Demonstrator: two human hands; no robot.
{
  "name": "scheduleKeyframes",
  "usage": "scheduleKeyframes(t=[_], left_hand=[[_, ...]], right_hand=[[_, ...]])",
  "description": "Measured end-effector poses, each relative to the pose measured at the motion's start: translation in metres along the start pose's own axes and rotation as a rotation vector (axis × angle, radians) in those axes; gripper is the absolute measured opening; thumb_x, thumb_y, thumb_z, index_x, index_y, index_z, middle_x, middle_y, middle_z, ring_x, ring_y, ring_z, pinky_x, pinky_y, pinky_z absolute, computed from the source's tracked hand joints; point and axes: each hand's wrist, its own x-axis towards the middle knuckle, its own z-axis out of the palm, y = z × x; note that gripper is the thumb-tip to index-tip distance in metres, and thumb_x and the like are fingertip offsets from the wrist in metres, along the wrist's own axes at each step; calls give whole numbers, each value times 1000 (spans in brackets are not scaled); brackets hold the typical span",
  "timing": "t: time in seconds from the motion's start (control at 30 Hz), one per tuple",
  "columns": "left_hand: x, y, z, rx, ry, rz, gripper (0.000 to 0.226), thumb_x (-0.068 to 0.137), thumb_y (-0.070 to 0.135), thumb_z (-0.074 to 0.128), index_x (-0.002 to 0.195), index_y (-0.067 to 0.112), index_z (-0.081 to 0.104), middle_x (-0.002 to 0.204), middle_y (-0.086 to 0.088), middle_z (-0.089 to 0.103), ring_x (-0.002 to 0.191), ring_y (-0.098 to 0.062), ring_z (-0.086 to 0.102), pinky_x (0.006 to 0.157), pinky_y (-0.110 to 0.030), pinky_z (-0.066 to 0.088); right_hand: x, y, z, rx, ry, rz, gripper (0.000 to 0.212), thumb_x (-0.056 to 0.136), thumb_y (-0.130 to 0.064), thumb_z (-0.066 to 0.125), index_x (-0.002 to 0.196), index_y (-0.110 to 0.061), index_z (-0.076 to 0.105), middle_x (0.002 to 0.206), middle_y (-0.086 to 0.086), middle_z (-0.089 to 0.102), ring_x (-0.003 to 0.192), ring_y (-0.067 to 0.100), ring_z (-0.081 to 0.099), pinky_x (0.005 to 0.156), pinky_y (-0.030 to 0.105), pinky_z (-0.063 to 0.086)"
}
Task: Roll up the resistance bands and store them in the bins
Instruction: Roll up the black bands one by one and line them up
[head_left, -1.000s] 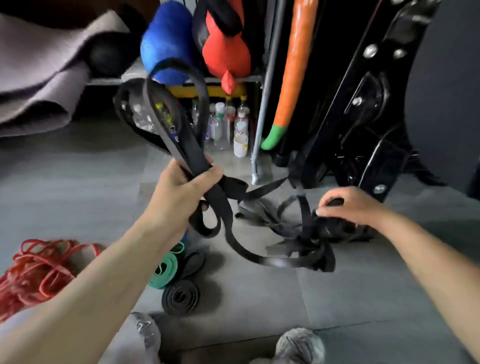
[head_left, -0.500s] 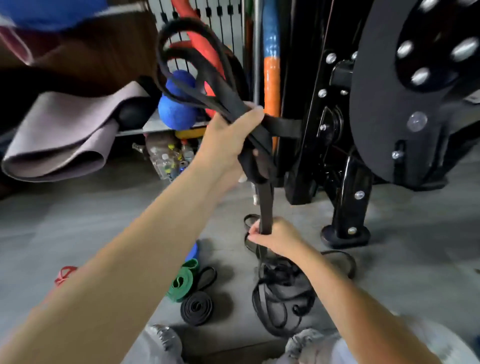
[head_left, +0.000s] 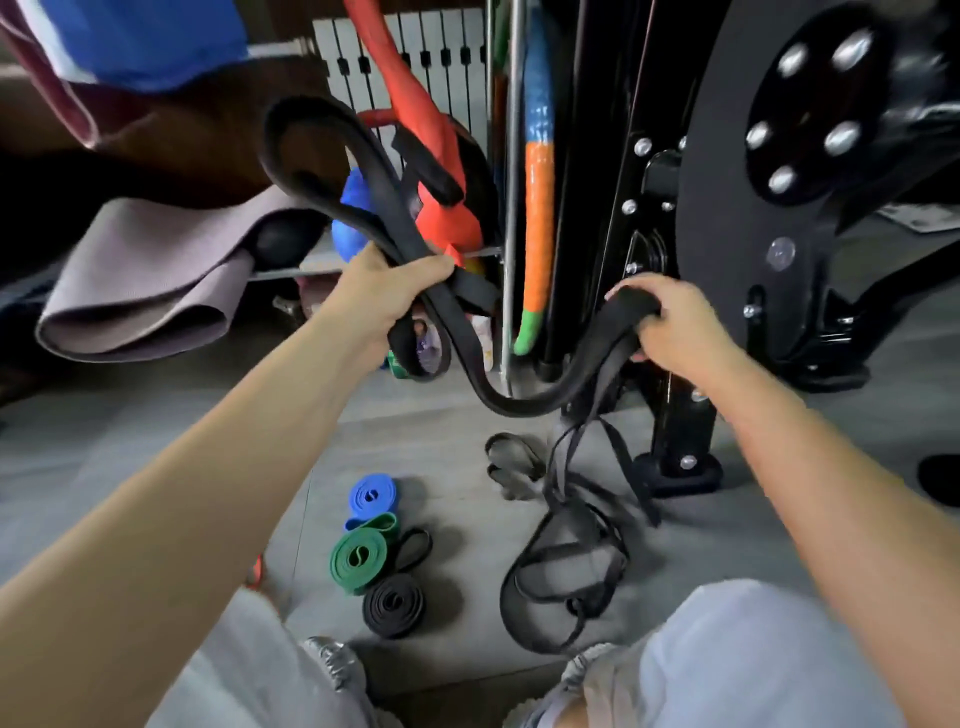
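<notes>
Lying nearest the person's grey-clad knees (head_left: 753, 665), three rolled bands sat in a close row on the grey floor (head_left: 156, 415): a black roll (head_left: 393, 607), a green roll (head_left: 360, 560) touching it, and a blue roll (head_left: 371, 496) just beyond. To their right a loose tangle of black bands (head_left: 566, 571) trailed on the floor and rose toward the right hand. Above these, both hands were curled tight around one wide black band (head_left: 498, 400). The left hand (head_left: 384, 301) gripped it with a big loop standing up over the fist. The right hand (head_left: 670, 327) clutched a bunched fold of it along with thinner straps hanging down. Between the two fists the band sagged in a deep curve, clear of the floor. Farther back stood a black machine frame (head_left: 727, 208) on the right, an orange foam pole (head_left: 537, 218) beside it, a red bag (head_left: 447, 218), a blue ball (head_left: 353, 218) and a folded grey mat (head_left: 150, 280) at the left.
</notes>
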Motion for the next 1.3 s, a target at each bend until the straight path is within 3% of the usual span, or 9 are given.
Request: scheduleKeyframes(t=[0.17, 0.3, 0.4, 0.57, 0.67, 0.83, 0.97, 1.13, 1.3], left_hand=[[-12, -10, 28, 222, -125, 23, 25, 80, 3, 70, 101, 14, 60, 92, -7, 67, 87, -24, 64, 79, -33, 53], [-20, -24, 59, 218, -332, 78, 43, 77, 4, 75, 110, 18, 52, 99, 1, 65, 92, -12, 63, 78, -20, 53], [-21, -31, 66, 180, -339, 45, 32, 77, 6, 75, 102, 16, 58, 84, 7, 68, 71, 0, 64, 55, -9, 47], [-25, -50, 39, 1, -238, -78, 18, 80, -2, 67, 97, 1, 66, 82, -10, 73, 76, -24, 70, 70, -32, 56], [-29, -55, 20, -44, -279, -131, 14, 82, -5, 62, 86, 8, 67, 76, -6, 72, 71, -21, 69, 65, -28, 55], [-37, -53, 4, -166, -318, -148, 16, 68, 0, 65, 75, 12, 72, 76, -7, 72, 68, -19, 70, 64, -28, 57], [-43, -59, -18, -135, -309, -162, 20, 64, 3, 63, 69, 18, 75, 75, -1, 73, 70, -15, 70, 64, -24, 55], [-48, -66, -46, -134, -224, -167, 18, 68, 6, 64, 65, 21, 73, 69, 0, 72, 65, -15, 70, 59, -25, 55], [-55, -77, -66, -111, -167, -185, 17, 70, 5, 65, 62, 19, 71, 63, 2, 68, 58, -12, 66, 55, -22, 53]], right_hand=[[1, -62, -19, -76, -74, -97, 35, 87, 1, 34, 104, -17, 59, 82, 1, 64, 57, 24, 69, 58, 36, 59], [-14, -96, -6, -27, -61, -179, 34, 86, 0, 33, 108, -12, 56, 88, 6, 62, 75, 29, 66, 68, 40, 56], [-20, -94, 2, -27, -52, -134, 36, 89, -5, 37, 122, -10, 51, 103, 5, 58, 89, 18, 56, 76, 30, 45], [-28, -55, -15, 593, -434, 65, 43, 86, 2, 53, 115, -28, 59, 111, 1, 62, 95, 13, 65, 71, 25, 55], [-37, -5, 8, 207, -418, 87, 50, 86, 8, 53, 125, -23, 54, 123, 3, 60, 107, 15, 61, 68, 16, 50], [-78, 41, 105, -268, -1077, -40, 35, 85, -2, 60, 100, -34, 54, 83, -21, 65, 82, -1, 58, 70, 2, 42], [-85, 68, 144, -338, -961, 33, 27, 79, -22, 67, 102, -34, 60, 103, -7, 65, 98, 16, 60, 87, 34, 49], [-95, 73, 147, -429, -1106, 28, 35, 57, -47, 70, 88, -42, 54, 83, -13, 62, 70, 9, 60, 56, 25, 46], [-104, 82, 135, -611, -1045, 43, 67, 33, -71, 73, 83, -34, 46, 91, -16, 51, 81, 6, 55, 71, 36, 52]])
